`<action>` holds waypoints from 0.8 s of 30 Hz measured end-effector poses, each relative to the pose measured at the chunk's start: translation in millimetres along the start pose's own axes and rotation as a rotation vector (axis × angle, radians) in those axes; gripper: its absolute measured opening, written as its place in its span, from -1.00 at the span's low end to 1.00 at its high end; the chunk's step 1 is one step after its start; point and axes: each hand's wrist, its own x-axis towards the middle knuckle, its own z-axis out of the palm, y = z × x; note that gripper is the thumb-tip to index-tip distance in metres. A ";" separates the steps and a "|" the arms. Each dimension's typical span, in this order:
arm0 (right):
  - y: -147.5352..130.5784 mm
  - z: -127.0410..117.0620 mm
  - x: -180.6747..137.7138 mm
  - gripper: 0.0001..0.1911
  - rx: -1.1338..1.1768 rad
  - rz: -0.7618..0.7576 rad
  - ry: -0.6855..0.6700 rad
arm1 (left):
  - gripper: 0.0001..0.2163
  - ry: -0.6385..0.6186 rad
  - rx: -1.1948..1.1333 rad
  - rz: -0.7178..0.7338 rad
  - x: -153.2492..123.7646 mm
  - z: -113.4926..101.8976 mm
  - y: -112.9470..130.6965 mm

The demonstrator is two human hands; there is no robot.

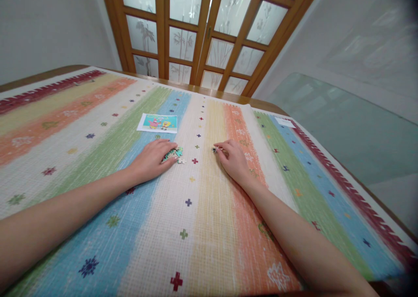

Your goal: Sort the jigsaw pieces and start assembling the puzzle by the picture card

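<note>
My left hand [153, 157] rests on the tablecloth, its thumb and fingers curled around a small pile of jigsaw puzzle pieces [176, 152]. These are mostly green and pale, and part of the pile is hidden under the hand. Across a strip of cloth, my right hand [233, 160] has its thumb and fingertips closed on a small dark-and-light puzzle piece [214, 150], low over the yellow stripe. Whether there is more than one piece in that pinch, I cannot tell. Beyond my left hand lies a printed cartoon picture card [158, 123], flat and face up.
A striped, patterned tablecloth [170, 201] covers the wooden table. A white paper [285, 122] lies near the far right corner. Behind the table's far edge stand wooden doors with frosted panes [183, 42]. A pale glass-like panel [342, 127] is to the right.
</note>
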 end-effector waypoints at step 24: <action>0.1 -0.3 -1.3 -0.78 0.046 -0.028 0.001 | -0.70 0.096 0.153 0.138 4.3 -1.7 4.0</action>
